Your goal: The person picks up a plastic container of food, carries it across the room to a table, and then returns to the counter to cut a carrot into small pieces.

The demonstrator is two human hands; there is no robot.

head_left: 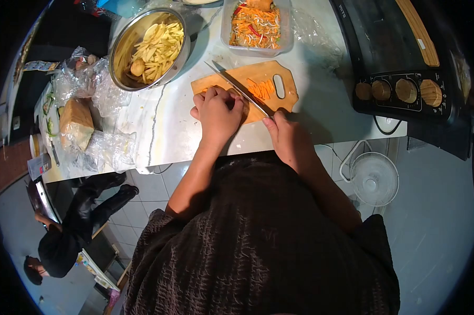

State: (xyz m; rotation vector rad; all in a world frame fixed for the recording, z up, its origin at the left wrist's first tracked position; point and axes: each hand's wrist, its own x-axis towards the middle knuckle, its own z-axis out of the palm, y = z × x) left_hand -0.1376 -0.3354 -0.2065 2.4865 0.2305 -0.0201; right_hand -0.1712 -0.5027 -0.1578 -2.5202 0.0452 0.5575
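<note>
A wooden cutting board (258,73) lies on the marble table (174,126). My right hand (287,131) is closed round the handle of a long knife (242,90), whose blade slants across the board toward the upper left. My left hand (218,113) is closed over an orange piece of carrot (211,88), fingers curled beside the blade and largely covering the piece. Thin carrot strips (261,89) lie on the board to the right of the blade, near the board's oval handle hole.
A steel bowl (116,58) of cut potato strips and a plastic container (257,52) of shredded vegetables stand behind the board. Crumpled plastic bags (108,94) and a bread loaf (75,122) lie left. An oven (405,105) is right; another person (63,244) is at lower left.
</note>
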